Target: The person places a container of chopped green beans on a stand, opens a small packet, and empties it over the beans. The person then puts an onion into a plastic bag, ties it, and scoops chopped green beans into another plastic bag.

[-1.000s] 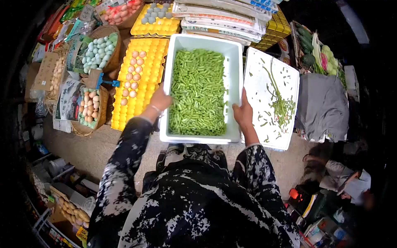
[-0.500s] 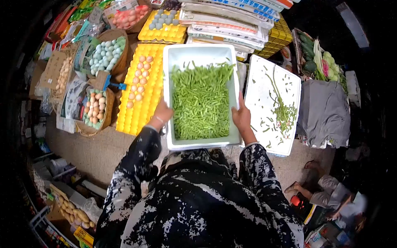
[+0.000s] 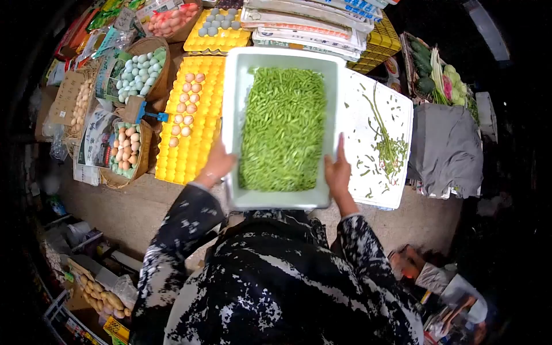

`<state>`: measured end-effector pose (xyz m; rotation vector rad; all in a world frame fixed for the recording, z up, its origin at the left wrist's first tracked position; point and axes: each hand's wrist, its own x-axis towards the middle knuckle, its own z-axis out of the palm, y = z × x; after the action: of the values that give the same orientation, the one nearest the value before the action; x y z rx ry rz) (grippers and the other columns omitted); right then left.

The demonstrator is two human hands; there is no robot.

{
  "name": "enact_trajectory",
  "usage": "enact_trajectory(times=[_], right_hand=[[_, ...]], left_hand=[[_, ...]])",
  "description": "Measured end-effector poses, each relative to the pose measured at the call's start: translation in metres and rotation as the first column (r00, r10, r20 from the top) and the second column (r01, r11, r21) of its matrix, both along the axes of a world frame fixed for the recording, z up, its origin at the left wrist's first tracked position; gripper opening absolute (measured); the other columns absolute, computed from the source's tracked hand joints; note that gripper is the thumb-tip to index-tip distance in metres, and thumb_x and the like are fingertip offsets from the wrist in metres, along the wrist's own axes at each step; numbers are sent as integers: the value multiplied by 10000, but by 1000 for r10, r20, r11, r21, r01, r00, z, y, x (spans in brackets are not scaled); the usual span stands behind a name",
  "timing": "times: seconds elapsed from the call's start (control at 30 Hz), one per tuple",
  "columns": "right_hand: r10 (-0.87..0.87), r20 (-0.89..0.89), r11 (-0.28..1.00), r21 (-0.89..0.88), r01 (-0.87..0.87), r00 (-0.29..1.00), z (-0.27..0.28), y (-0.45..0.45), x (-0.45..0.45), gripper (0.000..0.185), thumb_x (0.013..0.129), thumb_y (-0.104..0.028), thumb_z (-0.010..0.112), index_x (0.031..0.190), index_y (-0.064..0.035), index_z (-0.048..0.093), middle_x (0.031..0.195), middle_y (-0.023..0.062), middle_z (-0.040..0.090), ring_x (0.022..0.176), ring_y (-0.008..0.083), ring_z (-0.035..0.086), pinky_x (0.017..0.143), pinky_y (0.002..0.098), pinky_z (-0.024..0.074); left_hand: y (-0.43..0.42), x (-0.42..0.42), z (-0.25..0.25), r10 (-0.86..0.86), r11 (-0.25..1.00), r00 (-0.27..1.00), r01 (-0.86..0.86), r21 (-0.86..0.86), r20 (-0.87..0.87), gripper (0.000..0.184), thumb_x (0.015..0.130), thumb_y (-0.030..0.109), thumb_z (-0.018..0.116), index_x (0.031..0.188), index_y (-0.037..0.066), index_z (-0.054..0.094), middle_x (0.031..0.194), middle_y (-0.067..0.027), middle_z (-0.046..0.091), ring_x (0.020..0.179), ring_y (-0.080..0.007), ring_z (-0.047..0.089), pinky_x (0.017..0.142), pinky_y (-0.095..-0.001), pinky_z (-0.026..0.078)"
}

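Observation:
A white foam box [image 3: 333, 121] is held up in front of my body, one hand on each long side. Inside it lies a thick layer of chopped green beans [image 3: 283, 129], short cut pieces covering most of the bottom. My left hand [image 3: 217, 161] grips the left wall, its thumb over the rim. At the right wall is my right hand [image 3: 338, 172], thumb on the rim and a finger stretched along the outside. Fingers under the box are hidden. Just right of the box, a white foam lid [image 3: 362, 155] carries scattered green pieces and a bunch of thin green stalks [image 3: 392, 152].
Yellow egg trays [image 3: 201, 138] with several brown eggs stand on the left, beside baskets of eggs [image 3: 144, 141]. Foam lids [image 3: 305, 29] are stacked behind the box. A grey cloth [image 3: 445, 149] covers something at right. Another person [image 3: 437, 282] is at lower right.
The green pieces have shifted toward the far end of the box, baring some of the near end. The box has come up slightly closer to the camera, still in both hands.

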<state>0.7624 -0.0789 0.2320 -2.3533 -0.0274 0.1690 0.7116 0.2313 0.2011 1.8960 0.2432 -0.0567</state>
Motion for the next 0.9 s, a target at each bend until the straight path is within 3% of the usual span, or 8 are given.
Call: enact_trajectory(times=[0.03,0.1,0.23,0.37,0.47,0.63,0.73,0.9], right_hand=[[115,304,988,-134,-77,946,-2,11,2,714,753,-37,538,1347,-195,174,744,171,617,447,187,505,456,290,439],[60,-188,988,-132,-86,980,6,20,32,697,756,-37,520,1347,-170,174,688,140,606,475,193,510,489,281,442],[2,-94,996,84,6,996,-22,-7,13,691,765,-60,518,1348,-166,162,659,123,600,417,201,503,444,311,439],[123,-260,937,-289,-198,958,35,34,16,671,742,-36,503,1333,-139,203,901,214,599,594,237,602,557,302,499],[153,-12,987,-52,-154,988,-38,-14,39,719,732,-60,527,1345,-182,171,656,159,593,498,241,556,502,354,462],[123,-63,969,-206,-133,990,-7,8,1,734,709,-81,560,1339,-177,195,613,163,571,497,280,552,491,373,436],[154,-58,971,-175,-162,986,-47,-13,31,719,716,-109,542,1339,-180,190,611,167,569,510,325,539,516,382,438],[55,-222,963,-247,-111,973,-59,-11,15,700,700,-94,516,1330,-173,221,722,209,591,624,351,571,600,409,447]], left_hand=[[13,-5,-2,-54,986,998,56,-158,18,657,653,-50,451,1266,-26,219,1082,-216,501,1005,-316,492,869,-320,379],[11,2,-24,68,998,986,-70,-3,-153,630,651,-45,484,1239,-13,259,1074,-228,496,1008,-321,483,872,-317,372],[-16,-1,22,-40,978,996,22,206,83,611,651,-46,470,1231,-7,281,1045,-189,506,1008,-296,485,867,-304,373],[7,-15,22,-160,932,982,115,-345,-104,611,646,-45,463,1228,-27,280,1051,-180,506,991,-291,491,864,-308,380],[-25,15,-3,62,989,888,9,151,-456,604,677,2,488,1235,-37,261,1045,-217,505,972,-307,497,839,-320,398],[3,-16,6,-74,935,974,-7,-355,-214,500,633,-52,440,1129,-37,386,922,-95,527,851,-198,509,742,-281,429],[-13,-6,-62,58,996,945,-32,83,-322,606,656,18,491,1222,-33,280,972,-210,536,898,-298,534,758,-316,437],[-18,-23,-122,81,996,958,-71,49,-275,391,637,12,510,1022,-19,446,815,-98,547,684,-172,518,605,-274,429]])
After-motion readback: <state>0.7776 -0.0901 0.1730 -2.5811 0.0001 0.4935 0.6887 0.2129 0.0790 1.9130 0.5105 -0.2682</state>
